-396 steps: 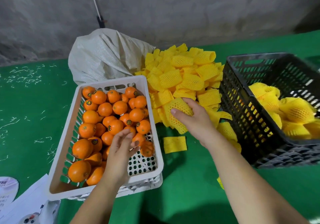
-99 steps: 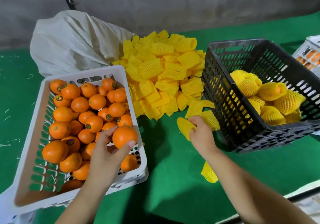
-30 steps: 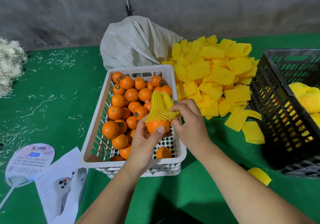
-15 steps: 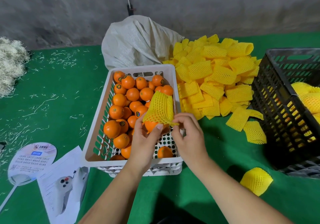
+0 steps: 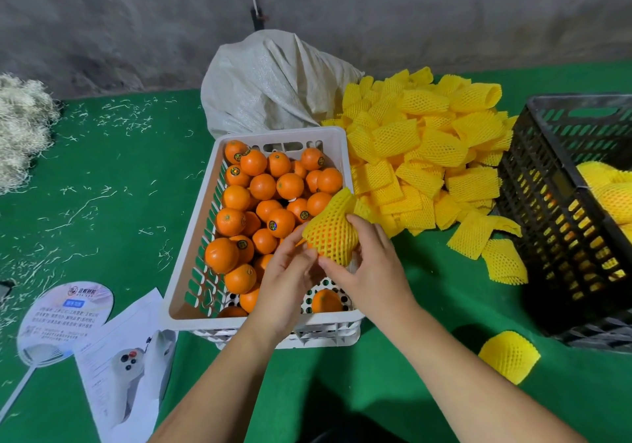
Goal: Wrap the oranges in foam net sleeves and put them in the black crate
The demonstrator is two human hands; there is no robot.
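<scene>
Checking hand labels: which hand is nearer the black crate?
Right. The right hand holds the netted orange on the side toward the black crate; the left hand is farther, over the white crate.

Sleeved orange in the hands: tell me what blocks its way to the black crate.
Nothing visible blocks it. The sleeved orange is held above the white crate; only low loose foam sleeves lie on the green table before the black crate, whose top is open.
</scene>
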